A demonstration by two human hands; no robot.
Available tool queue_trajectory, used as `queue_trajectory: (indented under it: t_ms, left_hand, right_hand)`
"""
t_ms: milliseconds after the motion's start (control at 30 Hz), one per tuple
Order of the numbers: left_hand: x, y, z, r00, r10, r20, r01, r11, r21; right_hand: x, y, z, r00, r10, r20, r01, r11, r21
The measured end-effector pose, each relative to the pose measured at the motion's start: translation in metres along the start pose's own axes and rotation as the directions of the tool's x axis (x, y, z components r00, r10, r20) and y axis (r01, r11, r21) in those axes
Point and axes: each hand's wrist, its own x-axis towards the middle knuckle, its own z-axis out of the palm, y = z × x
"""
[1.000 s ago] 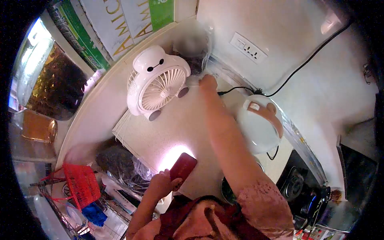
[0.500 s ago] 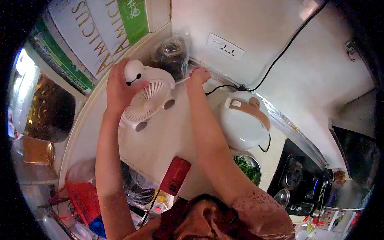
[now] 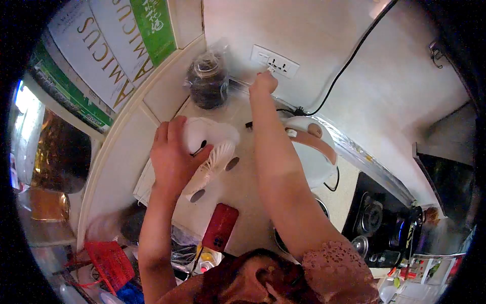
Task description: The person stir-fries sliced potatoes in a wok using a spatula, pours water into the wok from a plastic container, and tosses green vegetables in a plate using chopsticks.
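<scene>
My left hand (image 3: 171,154) is wrapped round the head of a small white fan (image 3: 217,133), which has a black two-dot face, a slatted grille and grey round feet. The fan leans over the countertop. Up at the wall, my right hand (image 3: 264,83) pinches a small white plug (image 3: 272,69) against the white wall socket (image 3: 284,67). Whether its prongs are in the holes, I cannot tell. Just right of that forearm stands a white rice cooker (image 3: 316,157) with a tan lid band.
A dark jar under clear plastic (image 3: 208,83) stands in the corner. A red phone (image 3: 221,225) lies near the counter's front edge. A black cable (image 3: 349,63) runs down the wall behind the cooker. At right is a black gas stove (image 3: 372,218).
My right hand has moved up and right, from above the counter to the wall socket. My left hand has brought the fan right and nearer to me, turning it.
</scene>
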Motion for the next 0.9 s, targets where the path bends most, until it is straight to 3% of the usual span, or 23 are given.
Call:
queue_trajectory:
  t_ms: [67,100,167,233,300,367,400,433,500,533,567,600,633,667,767,833,900]
  left_hand:
    - [-0.001,-0.001,-0.003,1.0,0.014,0.001,-0.014,1.0,0.009]
    - [-0.003,-0.002,-0.003,1.0,0.025,-0.004,-0.025,1.0,0.005]
    - [-0.004,-0.002,-0.001,0.999,0.039,-0.015,-0.039,0.999,-0.001]
    - [-0.004,-0.002,0.002,0.999,0.042,-0.03,-0.042,0.999,-0.002]
    - [-0.006,-0.001,0.006,0.998,0.038,-0.047,-0.039,0.999,-0.005]
    - [-0.006,0.002,0.007,0.998,0.029,-0.05,-0.029,1.0,0.002]
    - [-0.006,0.003,0.007,0.999,0.02,-0.047,-0.02,1.0,0.009]
    - [-0.007,0.004,0.007,0.999,0.01,-0.04,-0.009,1.0,0.016]
    - [-0.007,0.004,0.006,1.0,-0.003,-0.014,0.003,1.0,0.007]
    - [-0.008,0.003,0.005,1.0,-0.01,0.001,0.01,1.0,0.003]
    - [-0.008,0.002,0.005,1.0,-0.009,-0.001,0.009,1.0,0.002]
    - [-0.008,0.002,0.006,1.0,-0.008,-0.003,0.008,1.0,0.001]
    - [-0.008,0.001,0.006,1.0,-0.007,-0.004,0.007,1.0,-0.002]
    - [-0.008,0.001,0.007,1.0,-0.001,-0.007,0.001,1.0,0.002]
    - [-0.006,0.002,0.009,1.0,0.016,-0.024,-0.016,1.0,0.01]
    - [-0.007,0.001,0.01,0.999,0.03,-0.036,-0.03,1.0,0.004]
    - [-0.008,0.0,0.012,0.999,0.024,-0.025,-0.024,1.0,0.01]
  right_hand:
    - [0.005,0.011,0.0,0.998,-0.066,-0.022,0.064,0.993,-0.1]
    - [0.018,0.021,-0.001,0.983,-0.173,0.057,0.182,0.935,-0.305]
    - [0.041,0.035,-0.007,0.927,-0.309,0.214,0.374,0.715,-0.591]
    - [0.039,0.03,-0.01,0.876,-0.395,0.276,0.46,0.519,-0.721]
    - [0.042,0.025,-0.008,0.901,-0.347,0.26,0.413,0.504,-0.759]
    - [0.051,0.022,-0.002,0.964,-0.16,0.211,0.265,0.602,-0.753]
    - [0.046,0.018,0.002,0.94,-0.22,0.261,0.341,0.626,-0.701]
    - [0.041,0.016,0.002,0.912,-0.27,0.31,0.41,0.537,-0.737]
    - [-0.002,-0.021,-0.01,0.761,-0.299,0.576,0.558,-0.152,-0.816]
    - [-0.026,-0.043,-0.008,0.734,-0.275,0.621,0.56,-0.273,-0.782]
    - [-0.044,-0.059,-0.009,0.724,-0.27,0.635,0.56,-0.306,-0.769]
    - [-0.033,-0.046,-0.008,0.817,-0.374,0.44,0.49,0.045,-0.871]
    - [-0.022,-0.031,-0.006,0.862,-0.456,0.219,0.421,0.407,-0.81]
    - [-0.006,-0.016,-0.006,0.909,-0.417,-0.015,0.317,0.712,-0.627]
    - [0.037,0.0,-0.014,0.937,-0.325,0.129,0.338,0.746,-0.574]
    - [0.058,0.018,-0.013,0.867,-0.431,0.249,0.488,0.634,-0.6]
    - [0.065,0.022,-0.016,0.884,-0.371,0.286,0.468,0.698,-0.542]
